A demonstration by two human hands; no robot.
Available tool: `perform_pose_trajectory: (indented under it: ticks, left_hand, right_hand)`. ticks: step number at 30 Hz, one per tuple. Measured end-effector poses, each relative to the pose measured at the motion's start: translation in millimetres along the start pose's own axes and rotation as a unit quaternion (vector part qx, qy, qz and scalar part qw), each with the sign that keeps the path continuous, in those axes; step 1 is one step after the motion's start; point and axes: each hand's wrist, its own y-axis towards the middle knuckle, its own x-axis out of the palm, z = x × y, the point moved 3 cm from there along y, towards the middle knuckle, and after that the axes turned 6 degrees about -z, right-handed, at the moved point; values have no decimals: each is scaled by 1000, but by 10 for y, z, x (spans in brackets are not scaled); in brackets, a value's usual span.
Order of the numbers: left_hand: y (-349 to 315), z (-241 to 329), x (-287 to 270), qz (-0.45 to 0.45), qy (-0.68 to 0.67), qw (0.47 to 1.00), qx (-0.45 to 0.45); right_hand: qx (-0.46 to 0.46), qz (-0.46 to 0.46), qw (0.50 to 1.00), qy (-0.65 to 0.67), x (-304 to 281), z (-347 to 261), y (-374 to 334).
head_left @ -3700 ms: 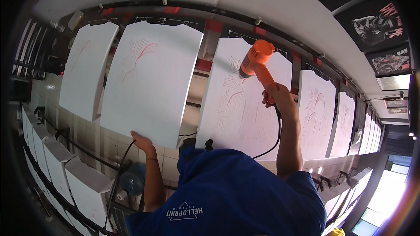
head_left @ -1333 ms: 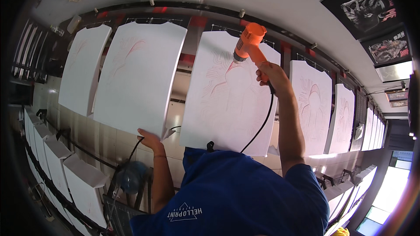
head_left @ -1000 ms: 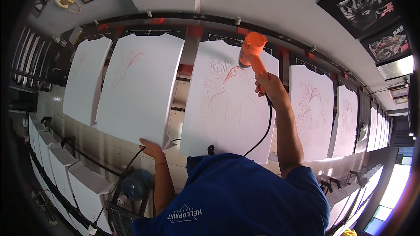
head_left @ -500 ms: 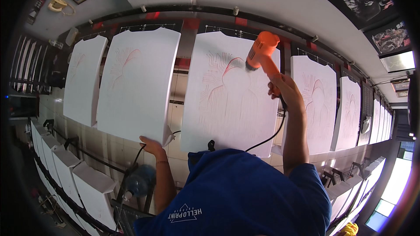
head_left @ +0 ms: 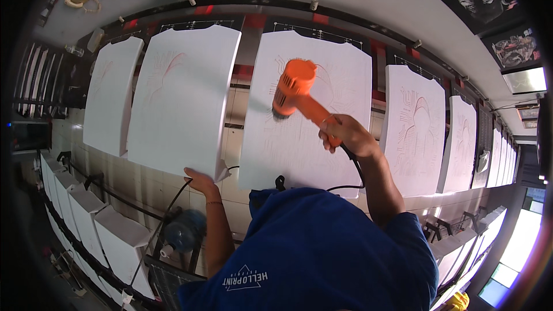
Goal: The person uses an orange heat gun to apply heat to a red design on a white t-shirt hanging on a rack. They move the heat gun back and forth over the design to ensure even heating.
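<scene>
My right hand (head_left: pixel 350 135) is closed around the handle of an orange heat gun (head_left: pixel 296 86). Its dark nozzle points down at a white shirt (head_left: pixel 311 161) stretched flat on a board in front of me. Faint red and grey line art covers that shirt, partly hidden by the gun. A black cord (head_left: pixel 361 173) runs from the handle back toward my body. Over on the left, my left hand (head_left: pixel 200 181) has the cord in its fingers, beside the lower edge of another white shirt (head_left: pixel 178 98) with a similar faint print.
More white shirts on boards stand at the far left (head_left: pixel 109 98) and on the right (head_left: pixel 413 132). Behind the boards runs a dark rail (head_left: pixel 259 2). A blue water jug (head_left: pixel 185 230) sits below my left hand, near another row of white boards (head_left: pixel 118 227).
The heat gun has swung left and nearer to me across the middle shirt, carried by my right hand. My left hand stays by the neighbouring shirt's edge; the view has shifted slightly.
</scene>
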Motion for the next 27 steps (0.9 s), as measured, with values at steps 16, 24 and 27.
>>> perform_pose_trajectory:
  ticks: [16,24,27]
  left_hand:
    - [-131,148,5,-58,-34,997,-37]
    - [-9,76,-77,-129,-53,990,-17]
    - [7,64,-81,-132,-47,990,-13]
  right_hand:
    - [-12,48,998,31,316,222,-370]
    - [21,35,999,3,618,237,-283]
    - [45,17,999,0,673,253,-362]
